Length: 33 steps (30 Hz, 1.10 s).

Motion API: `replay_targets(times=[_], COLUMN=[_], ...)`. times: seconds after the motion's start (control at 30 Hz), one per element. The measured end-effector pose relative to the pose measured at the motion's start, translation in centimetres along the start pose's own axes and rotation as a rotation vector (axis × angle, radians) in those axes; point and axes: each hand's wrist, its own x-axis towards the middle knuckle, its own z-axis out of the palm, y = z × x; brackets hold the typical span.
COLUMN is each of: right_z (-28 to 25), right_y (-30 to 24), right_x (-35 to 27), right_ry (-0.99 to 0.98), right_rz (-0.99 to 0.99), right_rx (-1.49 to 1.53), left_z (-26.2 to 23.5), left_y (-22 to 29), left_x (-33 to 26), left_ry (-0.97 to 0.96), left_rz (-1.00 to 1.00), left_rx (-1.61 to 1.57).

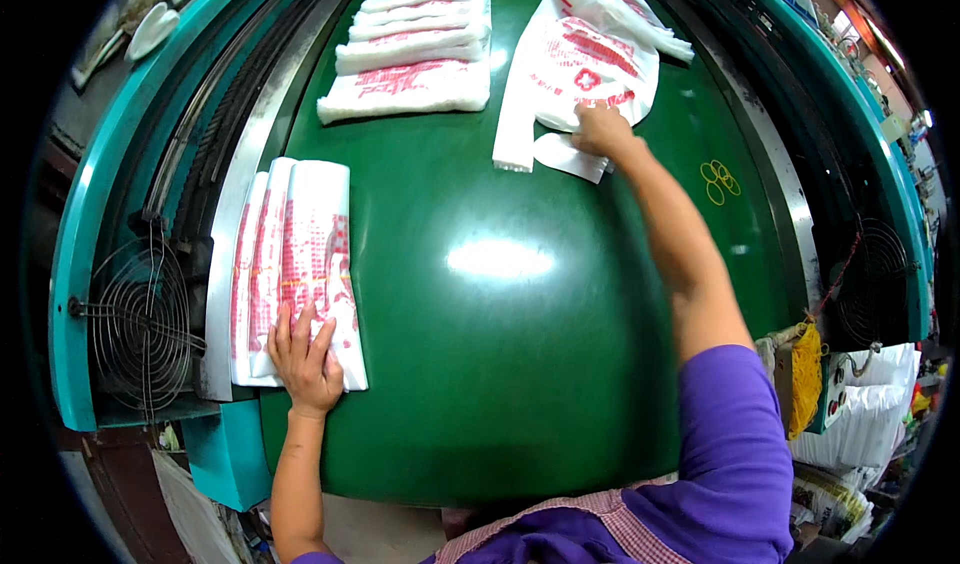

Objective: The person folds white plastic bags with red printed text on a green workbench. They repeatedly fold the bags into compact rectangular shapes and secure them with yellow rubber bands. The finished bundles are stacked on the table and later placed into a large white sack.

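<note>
My left hand (305, 364) lies with fingers spread on folded white plastic bags (315, 219) with red print, overlapping at the left edge of the green belt. Farther off on the right, my arm reaches out and my right hand (605, 132) is closed on a white plastic bag (590, 59) printed in red. This bag lies loosely spread, its handle ends toward me, with another crumpled bag behind it. The fingertips of my right hand are partly hidden against the plastic.
Folded printed bags (405, 89) lie in an overlapping row at the far left. Several yellow rubber bands (718, 179) rest on the belt's right side. Metal rails and teal machine sides (75, 294) flank the green belt (480, 364). A yellow bundle (805, 379) hangs at right.
</note>
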Motion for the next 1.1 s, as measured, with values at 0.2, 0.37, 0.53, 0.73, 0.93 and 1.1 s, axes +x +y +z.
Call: replay_targets(times=[0.2,0.37,0.53,0.73,0.93,1.1], right_z=[2.6,3.0,0.7,0.2,-3.7,-4.4], right_y=[-0.1,-0.2,0.0,1.4,15.3,32.0], right_x=[-2.2,-18.0,-33.9,-44.8,-55.8,-62.4], right_ry=[0.131,0.129,-0.145,-0.108,0.907,1.957], right_rz=[-0.134,-0.215,-0.17,-0.396,0.241,0.679], right_rx=[0.035,0.41,1.121,1.283,1.264,0.836], left_z=[-0.2,0.8,0.5,2.5,-0.1,0.0], left_y=[0.4,5.8,19.6,19.5,17.2,15.7], left_x=[0.3,-1.0,3.5,4.5,1.1,2.4], left_ry=[-0.02,-0.049,-0.241,-0.664,-0.642,-0.658], left_rz=[0.009,0.172,-0.903,-0.799,-0.745,-0.784], left_rx=[0.016,-0.018,-2.028,-1.711,-1.401,-1.265])
